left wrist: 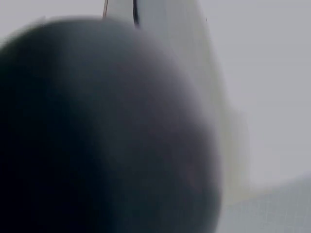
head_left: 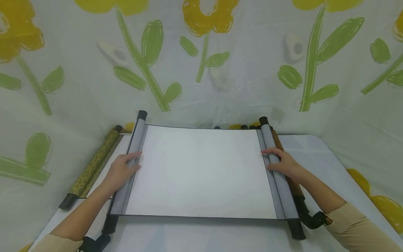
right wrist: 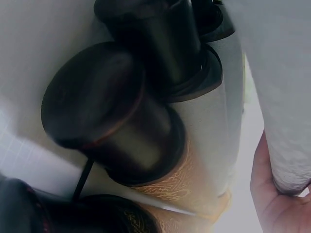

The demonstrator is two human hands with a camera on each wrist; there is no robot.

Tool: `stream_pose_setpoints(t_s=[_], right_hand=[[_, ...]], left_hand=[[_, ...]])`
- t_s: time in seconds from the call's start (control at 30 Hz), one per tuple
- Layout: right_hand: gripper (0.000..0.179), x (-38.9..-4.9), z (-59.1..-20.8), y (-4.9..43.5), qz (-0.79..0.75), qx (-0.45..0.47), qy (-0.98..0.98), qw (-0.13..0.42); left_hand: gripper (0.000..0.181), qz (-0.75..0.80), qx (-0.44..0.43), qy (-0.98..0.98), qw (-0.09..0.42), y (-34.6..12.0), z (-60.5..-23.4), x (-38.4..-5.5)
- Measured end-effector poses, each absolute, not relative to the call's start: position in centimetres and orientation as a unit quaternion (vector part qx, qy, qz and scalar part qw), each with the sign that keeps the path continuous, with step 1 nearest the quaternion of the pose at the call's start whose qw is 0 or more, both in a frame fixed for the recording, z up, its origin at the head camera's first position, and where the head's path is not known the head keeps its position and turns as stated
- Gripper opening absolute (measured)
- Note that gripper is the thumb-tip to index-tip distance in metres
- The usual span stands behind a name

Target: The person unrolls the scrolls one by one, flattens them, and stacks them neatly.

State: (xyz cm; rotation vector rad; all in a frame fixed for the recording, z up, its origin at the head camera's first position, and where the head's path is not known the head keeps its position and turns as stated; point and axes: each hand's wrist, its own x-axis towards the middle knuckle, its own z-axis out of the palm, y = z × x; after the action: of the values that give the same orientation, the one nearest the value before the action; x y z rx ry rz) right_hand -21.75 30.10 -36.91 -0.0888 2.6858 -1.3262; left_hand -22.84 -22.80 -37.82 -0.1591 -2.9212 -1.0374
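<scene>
A scroll with a blank white sheet [head_left: 201, 171] lies spread between two grey rollers with black end knobs. My left hand [head_left: 121, 170] grips the left roller [head_left: 121, 201], fingertips at the sheet's edge. Around the right roller [head_left: 284, 199] my right hand [head_left: 283, 163] curls its thumb and fingers. In the right wrist view, part of that hand [right wrist: 279, 211] wraps the pale roller [right wrist: 286, 116]. A blurred dark knob [left wrist: 146, 121] fills most of the left wrist view, and the left hand is hidden there.
Beneath the scroll lies another with a gold-patterned roller [head_left: 97, 161] on the left. A brown patterned roller [head_left: 295, 189] shows at right. Several black knobs [right wrist: 92, 97] crowd the right wrist view. The white table [head_left: 315, 154] meets a flower-printed cloth [head_left: 252, 87] behind.
</scene>
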Motion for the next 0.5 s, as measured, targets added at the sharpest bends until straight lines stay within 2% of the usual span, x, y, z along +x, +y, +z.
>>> stream_pose_setpoints(t_s=[0.17,0.5], right_hand=[[0.055,-21.7,-36.9,30.3,-0.450,-0.042,0.889,0.069],[0.053,-22.3,-36.9,29.1,-0.461,-0.068,0.883,0.062]], left_hand=[[0.043,-0.342,-0.059,-0.936,0.055,-23.8,-37.7,-22.9],[0.042,-0.325,-0.054,-0.942,0.068,-26.1,-37.5,-22.9]])
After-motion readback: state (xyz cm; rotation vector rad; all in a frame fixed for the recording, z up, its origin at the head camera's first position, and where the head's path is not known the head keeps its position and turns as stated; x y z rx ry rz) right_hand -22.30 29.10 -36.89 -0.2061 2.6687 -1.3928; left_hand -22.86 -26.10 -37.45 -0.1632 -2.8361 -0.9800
